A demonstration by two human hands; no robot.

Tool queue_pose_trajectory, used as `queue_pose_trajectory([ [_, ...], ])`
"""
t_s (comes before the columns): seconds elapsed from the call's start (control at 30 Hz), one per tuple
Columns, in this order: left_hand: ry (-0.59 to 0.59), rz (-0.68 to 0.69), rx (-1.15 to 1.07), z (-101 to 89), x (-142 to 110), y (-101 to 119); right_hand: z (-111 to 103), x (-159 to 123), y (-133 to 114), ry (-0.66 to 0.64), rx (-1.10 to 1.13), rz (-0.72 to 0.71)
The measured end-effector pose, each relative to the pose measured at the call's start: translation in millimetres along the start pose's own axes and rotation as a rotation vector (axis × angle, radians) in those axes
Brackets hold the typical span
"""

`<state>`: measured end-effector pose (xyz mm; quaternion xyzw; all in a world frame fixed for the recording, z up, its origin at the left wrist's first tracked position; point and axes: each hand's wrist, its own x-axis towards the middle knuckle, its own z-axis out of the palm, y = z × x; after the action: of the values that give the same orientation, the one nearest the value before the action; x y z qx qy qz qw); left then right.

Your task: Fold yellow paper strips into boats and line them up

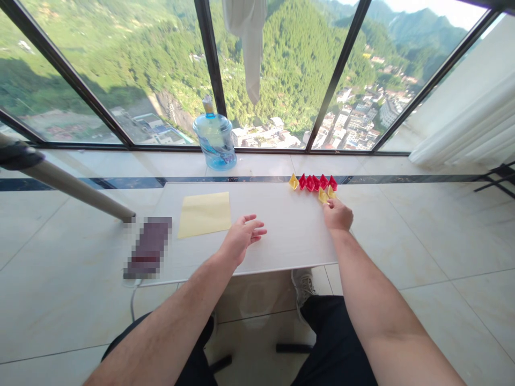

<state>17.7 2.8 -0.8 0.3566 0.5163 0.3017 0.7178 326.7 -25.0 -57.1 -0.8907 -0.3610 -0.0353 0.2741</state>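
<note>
My right hand is at the table's far right corner, fingers pinched at the near edge of a yellow folded paper boat. Another yellow paper boat stands right beside it. Behind these, several red paper boats form a row, with one more yellow boat at its left end. My left hand hovers over or rests on the table's middle, fingers spread and holding nothing. To its left lies a flat yellow sheet of paper.
The low white table stands before my knees. A blurred-out dark device with a cable lies at its left edge. Beyond the table, a blue water jug stands by the window. A slanted pole reaches in from the left.
</note>
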Motion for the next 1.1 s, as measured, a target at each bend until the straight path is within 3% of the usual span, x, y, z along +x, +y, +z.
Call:
queue_pose_trajectory([
  [0.17, 0.002, 0.000, -0.001, 0.4, -2, 2, -3, -6, -2, 0.043, -0.036, -0.045],
  [0.3, -0.004, 0.010, 0.043, -0.5, 1, 2, -3, -24, -21, 0.041, -0.083, -0.153],
  [0.47, 0.009, 0.112, 0.332, -4.6, 4, -2, 5, -71, -72, -0.162, 0.021, -0.391],
  [0.63, 0.105, 0.442, 0.746, -23.5, 5, -1, 16, -113, -126, -0.371, 0.157, -0.516],
  [0.77, 0.255, 0.558, 0.878, -53.7, 7, 8, 35, -123, -171, -0.531, 0.311, -0.490],
  [0.83, 0.330, 0.595, 0.904, -69.3, 9, 11, 48, -122, -191, -0.611, 0.445, -0.383],
  [0.97, 0.364, 0.515, 0.890, -90.1, 13, 14, 77, -115, -218, -0.619, 0.498, -0.276],
  [1.1, 0.341, 0.418, 0.981, -95.3, 15, 13, 96, -109, -231, -0.634, 0.548, -0.160],
])
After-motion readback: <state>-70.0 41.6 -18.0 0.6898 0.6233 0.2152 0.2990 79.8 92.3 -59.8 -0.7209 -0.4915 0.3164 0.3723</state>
